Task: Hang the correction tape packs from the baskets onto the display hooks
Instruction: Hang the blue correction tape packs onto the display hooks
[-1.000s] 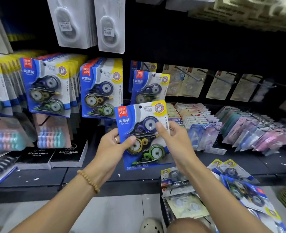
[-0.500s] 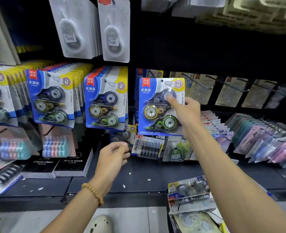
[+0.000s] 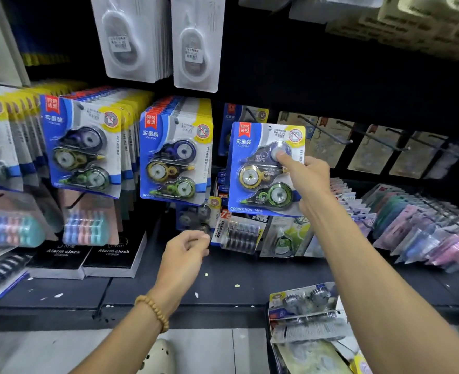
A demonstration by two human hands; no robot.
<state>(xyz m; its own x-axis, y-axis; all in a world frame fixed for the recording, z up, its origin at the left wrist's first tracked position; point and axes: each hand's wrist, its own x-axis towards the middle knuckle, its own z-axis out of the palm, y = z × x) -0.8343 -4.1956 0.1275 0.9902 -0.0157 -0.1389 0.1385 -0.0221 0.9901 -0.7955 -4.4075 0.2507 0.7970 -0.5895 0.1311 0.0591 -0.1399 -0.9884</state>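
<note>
We look at a dark display wall crowded with stock. To the left hang two thick rows of blue-and-yellow correction tape packs, one row further left and one row nearer the middle. Above them hang white blister packs. Off to the right, bare hooks stick out in front of brownish cards, and pastel packets lie fanned on the shelf. Two black alarm clock boxes sit on the shelf at lower left. At the bottom right, a basket holds more packs.

Our right hand grips the right edge of one correction tape pack, its index finger stretched onto the top dispenser's bubble, the other fingers curled behind the card. The pack is up at the wall, upright, just right of the nearer row and in front of another blue card; we cannot tell whether its hole is on a hook.

Our left hand, a bead bracelet at the wrist, hovers lower with its fingers curled loosely together, holding nothing.

The pack shows three dispensers, purple, yellow and green, stacked under clear plastic, with "CORRECTION TAPE" printed along the bottom.
</note>
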